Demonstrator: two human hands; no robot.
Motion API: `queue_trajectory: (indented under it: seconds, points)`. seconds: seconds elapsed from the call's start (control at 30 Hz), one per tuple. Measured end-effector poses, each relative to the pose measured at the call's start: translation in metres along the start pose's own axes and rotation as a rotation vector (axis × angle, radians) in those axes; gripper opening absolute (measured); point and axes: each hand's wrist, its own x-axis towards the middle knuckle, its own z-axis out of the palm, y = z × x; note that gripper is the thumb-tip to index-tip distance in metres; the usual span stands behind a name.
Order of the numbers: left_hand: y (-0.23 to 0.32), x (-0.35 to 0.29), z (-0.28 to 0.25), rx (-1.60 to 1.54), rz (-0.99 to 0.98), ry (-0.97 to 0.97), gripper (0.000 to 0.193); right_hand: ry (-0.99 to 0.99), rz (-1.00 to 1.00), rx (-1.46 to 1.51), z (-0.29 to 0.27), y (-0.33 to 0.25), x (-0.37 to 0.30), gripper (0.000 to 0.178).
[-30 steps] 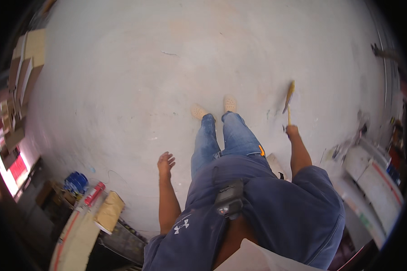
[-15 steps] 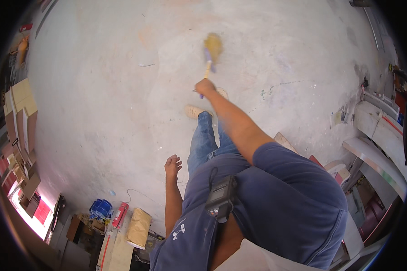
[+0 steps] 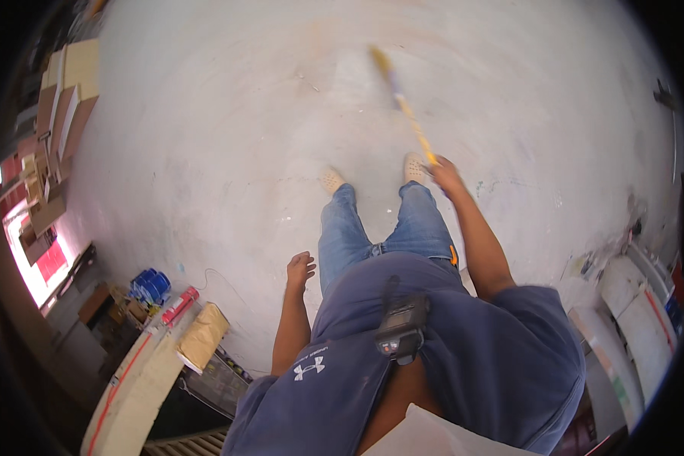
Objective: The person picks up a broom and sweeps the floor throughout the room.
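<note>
Over the pale floor (image 3: 228,129), the right hand (image 3: 444,175) had its fingers wrapped round the handle end of a yellow brush (image 3: 406,109); whether the blurred bristles touched down, I couldn't tell. The left hand (image 3: 301,270) hung beside the trouser leg (image 3: 343,235), fingers loosely curled (nothing showed in them). That one-handed hold could have twisted — a fast swing with poor leverage might have clipped the right shoe (image 3: 414,169).
</note>
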Motion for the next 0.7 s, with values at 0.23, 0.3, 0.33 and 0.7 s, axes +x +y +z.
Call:
queue_trajectory:
  seconds: [0.23,0.3,0.33,0.7]
  points:
    - [0.037,0.083,-0.055,0.195,0.044,-0.121,0.035,0.359,0.252,-0.32,-0.069,0.094,-0.061,0.019]
    - [0.072,0.101,-0.077,0.247,0.134,-0.185,0.034,0.283,0.363,-0.554,-0.07,0.118,-0.049,0.014]
    - [0.096,0.115,-0.088,0.274,0.214,-0.204,0.034,0.17,0.363,-0.86,-0.077,0.148,-0.031,0.014]
    - [0.091,0.148,-0.28,0.091,0.09,0.017,0.038,-0.172,0.008,-0.828,0.34,-0.086,0.028,0.023]
